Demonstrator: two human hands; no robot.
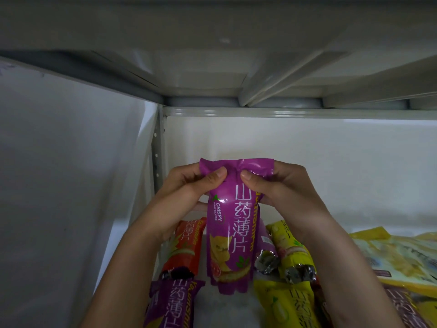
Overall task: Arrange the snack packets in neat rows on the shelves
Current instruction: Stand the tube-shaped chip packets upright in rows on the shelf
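A purple snack packet (230,223) of crispy yam slices hangs upright above the shelf floor (220,306). My left hand (189,183) pinches its top left corner with thumb in front. My right hand (281,183) pinches the top right corner the same way. Below it on the shelf lie an orange packet (185,247) at the left, another purple packet (170,304) in front of that, and yellow packets (287,247) at the right, with a second yellow one (286,304) nearer me. A further purple packet (266,237) lies partly hidden behind the held one.
The white back wall (295,162) and the left upright post (159,143) close the shelf in. The shelf above (236,55) sits low overhead. Flat yellow bags (397,254) lie piled at the right, with another purple packet (406,306) at the lower right.
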